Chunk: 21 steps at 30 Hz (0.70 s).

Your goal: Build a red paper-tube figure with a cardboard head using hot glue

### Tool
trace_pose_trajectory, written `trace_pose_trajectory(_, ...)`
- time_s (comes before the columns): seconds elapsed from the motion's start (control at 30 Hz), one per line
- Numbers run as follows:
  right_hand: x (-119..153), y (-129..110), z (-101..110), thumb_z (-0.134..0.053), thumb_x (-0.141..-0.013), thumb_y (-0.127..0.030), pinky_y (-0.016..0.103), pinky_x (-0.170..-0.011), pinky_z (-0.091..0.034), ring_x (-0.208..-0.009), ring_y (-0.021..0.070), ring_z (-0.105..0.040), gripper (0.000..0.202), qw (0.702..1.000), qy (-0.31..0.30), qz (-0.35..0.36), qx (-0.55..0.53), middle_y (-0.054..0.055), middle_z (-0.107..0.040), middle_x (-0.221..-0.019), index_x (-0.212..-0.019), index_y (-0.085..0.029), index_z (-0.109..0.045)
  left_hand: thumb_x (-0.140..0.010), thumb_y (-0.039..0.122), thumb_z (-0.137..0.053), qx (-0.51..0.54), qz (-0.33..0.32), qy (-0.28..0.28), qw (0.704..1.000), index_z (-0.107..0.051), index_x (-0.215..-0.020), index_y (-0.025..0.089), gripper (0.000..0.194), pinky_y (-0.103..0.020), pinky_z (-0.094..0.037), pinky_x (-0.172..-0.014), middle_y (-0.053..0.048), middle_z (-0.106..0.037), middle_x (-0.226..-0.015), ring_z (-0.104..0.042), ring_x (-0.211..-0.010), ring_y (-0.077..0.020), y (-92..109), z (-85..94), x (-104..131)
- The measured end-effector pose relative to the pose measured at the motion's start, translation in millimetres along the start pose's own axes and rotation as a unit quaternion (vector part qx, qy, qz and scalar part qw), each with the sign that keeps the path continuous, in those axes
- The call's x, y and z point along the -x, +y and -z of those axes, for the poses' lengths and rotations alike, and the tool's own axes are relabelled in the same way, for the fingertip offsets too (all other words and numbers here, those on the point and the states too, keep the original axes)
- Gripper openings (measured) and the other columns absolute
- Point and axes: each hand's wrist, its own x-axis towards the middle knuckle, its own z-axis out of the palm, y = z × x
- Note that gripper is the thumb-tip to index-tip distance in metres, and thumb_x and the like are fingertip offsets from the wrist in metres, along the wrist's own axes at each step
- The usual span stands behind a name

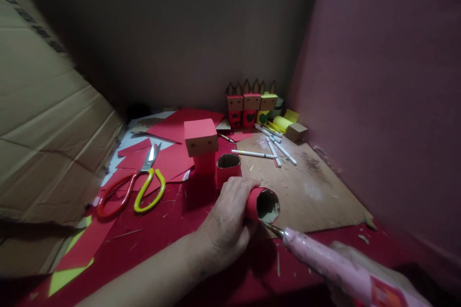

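Note:
My left hand [230, 223] is closed around a red paper-covered cardboard tube [254, 203], tipped so its open end faces right. In my right hand [370, 264] is a pink glue gun [324, 256], its metal nozzle touching or very near the tube's lower rim. Most of my right hand's fingers are hidden behind the glue gun. Just beyond my left hand stands another open red tube [229, 163]. Beside it is a red tube figure [203, 163] topped by a red and brown box head [200, 137] with two dark dots.
Scissors [146, 170] with red and yellow handles lie left on red paper [173, 158]. Several white markers [252, 153] rest on a cardboard sheet [309, 191]. Three finished-looking eared figures [249, 111] stand at the back. Yellow rolled paper [283, 123] and a small brown box [296, 131] are nearby. Cardboard [50, 105] rises left.

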Motion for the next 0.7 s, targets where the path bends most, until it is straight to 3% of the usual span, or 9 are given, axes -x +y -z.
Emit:
trace_pose_trajectory(0.07,-0.4,5.6,4.0,-0.054,-0.091,-0.034,0.034,-0.078,-0.054,-0.095,0.0177,-0.062,0.022,1.000,-0.022,0.004,-0.001,0.006,-0.061,-0.115,-0.110,-0.025,-0.060,-0.067,-0.003,-0.055,0.001,-0.004,0.003,1.000,-0.042,-0.117,0.019,0.056,-0.039,-0.042,-0.086,-0.007,-0.052,-0.106,-0.047,-0.094,-0.0212,-0.9,-0.5,0.0)
trace_pose_trajectory(0.27,0.3,10.6,3.8,-0.051,-0.091,-0.022,0.023,-0.060,-0.060,-0.079,0.0163,-0.069,0.027,0.998,-0.056,0.007,-0.001,0.000,-0.072,-0.088,-0.104,-0.036,-0.070,-0.069,-0.002,-0.054,0.002,-0.001,-0.003,1.000,-0.041,-0.117,0.020,0.055,-0.040,-0.043,-0.085,-0.007,-0.052,-0.106,-0.047,-0.094,-0.0220,0.6,1.7,-1.0)
trace_pose_trajectory(0.7,-6.8,7.1,3.1,-0.057,-0.084,-0.014,0.017,-0.055,-0.061,-0.071,0.0166,-0.072,0.033,0.998,-0.059,0.009,-0.002,-0.002,-0.074,-0.082,-0.106,-0.035,-0.071,-0.073,0.001,-0.053,-0.005,-0.007,-0.009,1.000,-0.041,-0.117,0.018,0.049,-0.040,-0.044,-0.083,-0.008,-0.052,-0.105,-0.047,-0.093,-0.0222,2.3,3.7,-1.4)
